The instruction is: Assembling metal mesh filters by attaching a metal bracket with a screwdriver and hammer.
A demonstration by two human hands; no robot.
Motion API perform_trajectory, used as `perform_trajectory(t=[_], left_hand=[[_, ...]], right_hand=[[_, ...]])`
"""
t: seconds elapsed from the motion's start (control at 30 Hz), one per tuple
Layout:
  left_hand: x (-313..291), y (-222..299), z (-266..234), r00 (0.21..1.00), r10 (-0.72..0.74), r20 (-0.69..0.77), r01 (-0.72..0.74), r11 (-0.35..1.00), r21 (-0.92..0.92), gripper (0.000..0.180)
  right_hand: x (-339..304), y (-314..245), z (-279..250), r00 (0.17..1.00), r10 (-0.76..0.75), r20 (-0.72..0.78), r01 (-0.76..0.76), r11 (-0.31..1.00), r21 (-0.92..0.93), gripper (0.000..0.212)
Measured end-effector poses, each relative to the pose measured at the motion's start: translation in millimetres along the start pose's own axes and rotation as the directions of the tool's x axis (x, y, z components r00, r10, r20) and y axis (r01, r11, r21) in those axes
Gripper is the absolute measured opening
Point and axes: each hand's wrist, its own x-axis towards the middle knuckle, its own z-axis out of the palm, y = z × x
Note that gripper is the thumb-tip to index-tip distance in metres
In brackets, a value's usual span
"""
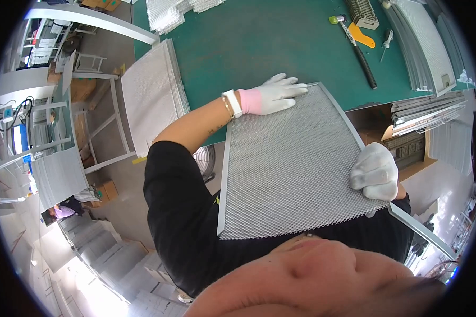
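Observation:
A grey metal mesh panel (291, 158) lies in front of me, its far part over the green table and its near part against my body. Thin metal strips edge its left and right sides; the near edge shows bare mesh. My left hand (275, 96), in a white glove with a pink cuff, rests flat on the far left corner, fingers stretched. At the right edge my right hand (375, 171), also gloved in white, is closed in a fist around the side frame strip (344, 116). Beyond this fist a metal strip (423, 231) juts toward the lower right; whether both are one piece is hidden.
On the green table (259, 42) lie a hammer (357, 50), an orange scraper (362, 36) and a screwdriver (387, 45). Stacked mesh sheets (150, 95) stand at left, more panels (423, 42) at right. Below these, an open carton (415, 153) holds metal parts.

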Motion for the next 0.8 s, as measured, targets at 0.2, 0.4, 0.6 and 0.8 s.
perform_trajectory(t=[0.2,0.4,0.6,0.8], left_hand=[[17,3,-4,0.999,0.021,-0.041,-0.024,0.996,-0.087,0.049],[-54,48,-92,0.959,0.121,-0.255,-0.263,0.714,-0.649,0.053],[-121,128,-98,0.353,0.277,-0.893,-0.512,0.857,0.064,0.042],[-74,148,-82,0.137,0.254,-0.957,-0.313,0.928,0.202,0.028]], right_hand=[[-6,2,-2,1.000,-0.017,0.009,0.017,1.000,0.013,0.025],[21,56,-34,0.945,-0.321,0.058,0.322,0.947,-0.008,0.033],[32,71,-42,0.772,0.236,-0.590,-0.413,0.892,-0.184,0.024],[31,86,-43,0.785,0.172,-0.595,-0.278,0.957,-0.090,0.032]])
